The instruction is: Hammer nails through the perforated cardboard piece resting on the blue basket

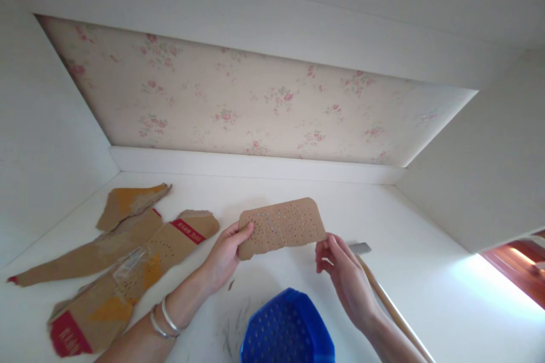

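Note:
A flat piece of brown cardboard [293, 227] with rounded corners and many small punched holes is held up above the white surface. My left hand [225, 252] grips its left end, thumb on the face. At its lower right corner, my right hand [343, 266] pinches the edge between thumb and fingertips. Below the cardboard, between my forearms, stands a blue plastic basket [321, 323] with a perforated bottom, cut off by the frame's lower edge.
Torn cardboard pieces [140, 244] with red and orange markings lie on the left. Partly behind my right hand and forearm is a tool with a long wooden handle [395, 309] and grey metal end [361, 248]. Dark debris [230, 317] dots the white surface. White walls enclose the sides.

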Demonstrator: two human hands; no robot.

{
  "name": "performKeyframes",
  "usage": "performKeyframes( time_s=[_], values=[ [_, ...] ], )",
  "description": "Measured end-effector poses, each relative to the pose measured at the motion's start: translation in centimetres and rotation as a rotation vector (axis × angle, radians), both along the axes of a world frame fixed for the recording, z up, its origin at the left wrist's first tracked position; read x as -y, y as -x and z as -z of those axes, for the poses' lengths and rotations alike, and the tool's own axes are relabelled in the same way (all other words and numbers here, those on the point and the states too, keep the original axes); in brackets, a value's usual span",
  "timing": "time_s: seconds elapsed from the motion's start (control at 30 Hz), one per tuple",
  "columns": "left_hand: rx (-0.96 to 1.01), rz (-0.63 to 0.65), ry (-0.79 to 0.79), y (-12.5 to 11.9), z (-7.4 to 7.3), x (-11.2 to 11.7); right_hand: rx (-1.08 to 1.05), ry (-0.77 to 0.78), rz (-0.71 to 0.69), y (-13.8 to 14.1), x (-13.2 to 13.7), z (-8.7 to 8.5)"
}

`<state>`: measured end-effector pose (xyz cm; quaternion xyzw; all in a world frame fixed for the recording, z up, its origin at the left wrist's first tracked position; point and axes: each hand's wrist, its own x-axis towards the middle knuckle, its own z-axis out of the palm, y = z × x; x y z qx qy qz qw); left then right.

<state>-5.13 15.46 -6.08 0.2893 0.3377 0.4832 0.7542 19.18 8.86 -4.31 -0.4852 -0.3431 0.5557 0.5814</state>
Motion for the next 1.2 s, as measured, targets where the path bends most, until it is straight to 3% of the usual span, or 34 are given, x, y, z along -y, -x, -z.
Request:
performKeyframes(
  time_s=[0.23, 0.47, 0.97, 1.2],
  values=[
    [0.027, 0.027, 0.000, 0.1, 0.5, -0.2, -0.433, 0.062, -0.249, 2.2, -4.7, 1.4],
    [-0.031, 0.139, -0.034, -0.1, 0.2, 0.1, -0.697, 0.088, -0.438, 2.3, -3.4, 1.8],
    [-0.152, 0.227, -0.099, -0.4, 0.0, 0.9, -0.796, 0.134, -0.472, 1.7, -3.3, 1.5],
    [-0.221, 0.141, -0.093, -0.8, 0.1, 0.7, -0.720, 0.158, -0.357, 2.0, -3.6, 2.0]
  ],
)
